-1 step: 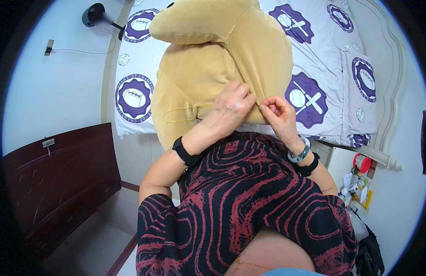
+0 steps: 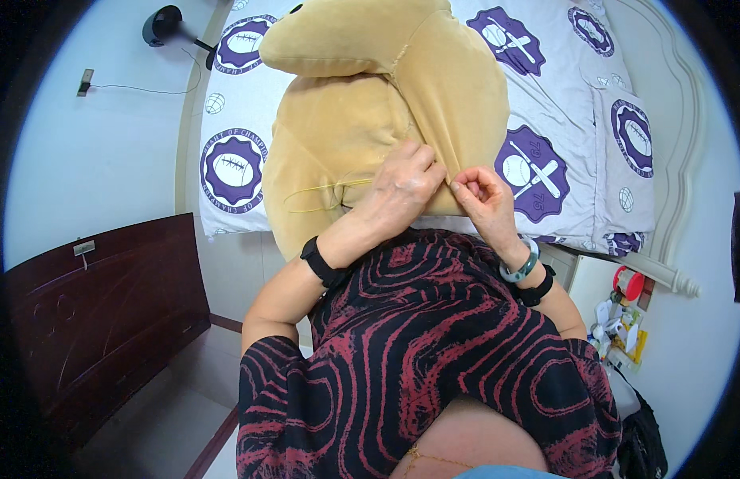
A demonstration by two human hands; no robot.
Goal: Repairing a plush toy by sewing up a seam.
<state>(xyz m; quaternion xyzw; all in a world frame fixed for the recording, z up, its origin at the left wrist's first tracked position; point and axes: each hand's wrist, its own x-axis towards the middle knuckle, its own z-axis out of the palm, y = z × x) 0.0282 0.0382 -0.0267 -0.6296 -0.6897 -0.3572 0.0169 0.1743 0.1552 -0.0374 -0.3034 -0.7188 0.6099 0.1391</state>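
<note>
A big tan-yellow plush toy (image 2: 330, 120) lies over the bed's near edge and reaches to my lap, its rounded head folded over at the top. A stitched seam runs down its middle toward my hands. My left hand (image 2: 403, 185) is closed on the plush fabric beside that seam, its fingertips partly hidden. Just to the right, my right hand (image 2: 483, 195) pinches a fold of the same fabric between thumb and forefinger. Loose yellow thread (image 2: 306, 195) loops across the plush left of my left hand, near a small dark gap. No needle can be made out.
Under the toy is a bed with a white and purple patterned sheet (image 2: 546, 104). A pale carved headboard (image 2: 665, 160) stands at right. Small items and a red-lidded container (image 2: 628, 283) lie on a white surface at lower right. A dark wooden panel (image 2: 106, 311) stands at left.
</note>
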